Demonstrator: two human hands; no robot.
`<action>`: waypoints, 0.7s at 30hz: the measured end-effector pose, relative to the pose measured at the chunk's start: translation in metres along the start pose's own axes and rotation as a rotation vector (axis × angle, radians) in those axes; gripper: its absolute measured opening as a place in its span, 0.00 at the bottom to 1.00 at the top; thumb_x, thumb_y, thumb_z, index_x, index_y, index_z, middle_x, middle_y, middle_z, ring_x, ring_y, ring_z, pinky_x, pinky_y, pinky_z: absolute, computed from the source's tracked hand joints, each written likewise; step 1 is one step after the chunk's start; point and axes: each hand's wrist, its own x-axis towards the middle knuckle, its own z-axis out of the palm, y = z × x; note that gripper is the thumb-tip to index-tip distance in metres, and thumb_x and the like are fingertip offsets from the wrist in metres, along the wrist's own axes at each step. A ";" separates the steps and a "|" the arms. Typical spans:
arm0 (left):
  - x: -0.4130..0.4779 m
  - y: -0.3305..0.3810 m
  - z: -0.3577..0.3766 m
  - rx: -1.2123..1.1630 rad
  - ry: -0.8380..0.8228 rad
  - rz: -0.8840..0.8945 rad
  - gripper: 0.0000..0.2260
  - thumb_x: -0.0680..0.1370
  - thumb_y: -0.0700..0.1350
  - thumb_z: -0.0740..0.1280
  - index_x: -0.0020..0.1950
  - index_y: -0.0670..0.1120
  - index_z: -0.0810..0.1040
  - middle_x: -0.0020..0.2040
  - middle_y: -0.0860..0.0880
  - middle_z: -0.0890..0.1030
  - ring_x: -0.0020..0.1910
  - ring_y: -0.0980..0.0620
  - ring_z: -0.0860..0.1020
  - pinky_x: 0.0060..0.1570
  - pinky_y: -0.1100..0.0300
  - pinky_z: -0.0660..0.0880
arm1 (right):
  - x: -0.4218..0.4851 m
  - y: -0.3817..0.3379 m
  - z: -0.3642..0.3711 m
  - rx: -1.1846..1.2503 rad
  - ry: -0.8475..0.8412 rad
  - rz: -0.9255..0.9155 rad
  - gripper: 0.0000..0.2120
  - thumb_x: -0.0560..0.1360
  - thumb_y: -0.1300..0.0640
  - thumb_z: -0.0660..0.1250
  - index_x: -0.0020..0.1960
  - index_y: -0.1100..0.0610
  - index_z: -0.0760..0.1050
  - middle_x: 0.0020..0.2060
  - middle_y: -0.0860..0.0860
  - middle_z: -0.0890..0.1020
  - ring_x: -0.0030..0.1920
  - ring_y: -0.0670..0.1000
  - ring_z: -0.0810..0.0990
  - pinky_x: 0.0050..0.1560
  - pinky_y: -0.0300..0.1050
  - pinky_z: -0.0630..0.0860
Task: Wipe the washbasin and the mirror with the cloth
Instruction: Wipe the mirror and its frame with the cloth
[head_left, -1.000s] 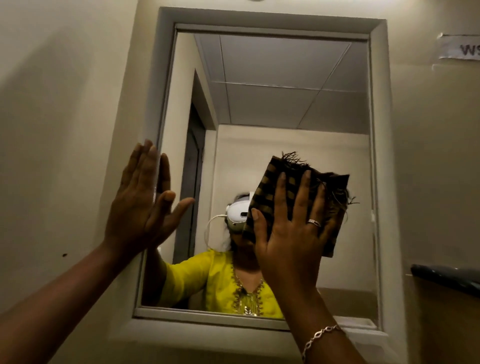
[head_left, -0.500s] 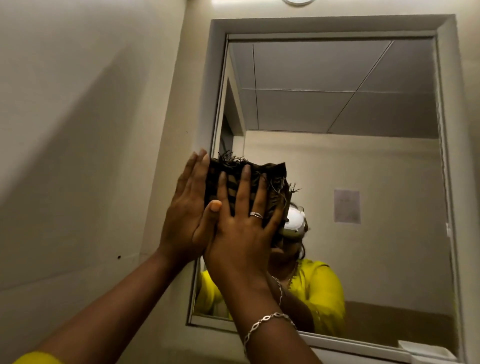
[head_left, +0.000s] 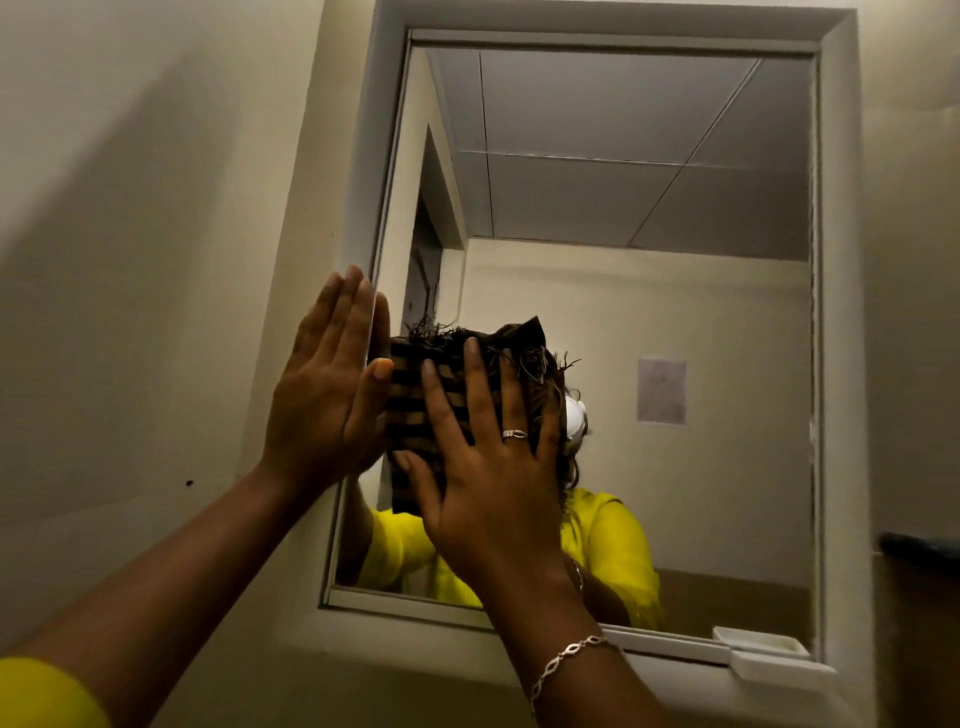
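A wall mirror in a white frame fills the middle and right of the head view. A folded brown checked cloth with frayed edges lies flat against the glass near the mirror's left side. My right hand presses the cloth to the glass, palm flat and fingers spread, with a ring and a bracelet on it. My left hand rests flat and open on the mirror's left frame, its thumb touching the cloth's left edge. The washbasin is out of view.
A cream wall lies to the left of the mirror. A small white tray sits at the frame's lower right corner. A dark ledge juts out at the right edge. The glass reflects a person in yellow.
My right hand slid the cloth from the mirror's middle to its left side, next to my left hand. My left hand stayed flat on the frame. The view shifted left, then back a little.
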 end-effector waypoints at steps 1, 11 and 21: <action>0.000 -0.001 0.001 0.039 -0.013 0.013 0.31 0.78 0.61 0.38 0.72 0.39 0.50 0.74 0.42 0.53 0.74 0.46 0.51 0.72 0.48 0.55 | -0.003 0.007 -0.002 0.008 0.001 -0.009 0.29 0.75 0.39 0.51 0.74 0.48 0.57 0.75 0.55 0.58 0.75 0.57 0.52 0.69 0.62 0.48; -0.006 -0.019 0.015 0.264 -0.087 0.045 0.32 0.78 0.60 0.48 0.74 0.42 0.47 0.76 0.38 0.50 0.75 0.43 0.46 0.74 0.58 0.42 | -0.033 0.087 -0.027 -0.015 -0.025 -0.023 0.29 0.76 0.38 0.51 0.74 0.46 0.56 0.75 0.53 0.57 0.75 0.57 0.53 0.71 0.61 0.49; -0.025 -0.013 0.026 0.420 -0.248 -0.209 0.37 0.76 0.50 0.61 0.72 0.39 0.40 0.73 0.42 0.35 0.73 0.47 0.33 0.72 0.57 0.33 | -0.054 0.154 -0.044 -0.054 -0.016 0.050 0.29 0.76 0.37 0.47 0.74 0.47 0.53 0.75 0.53 0.55 0.75 0.56 0.51 0.71 0.62 0.50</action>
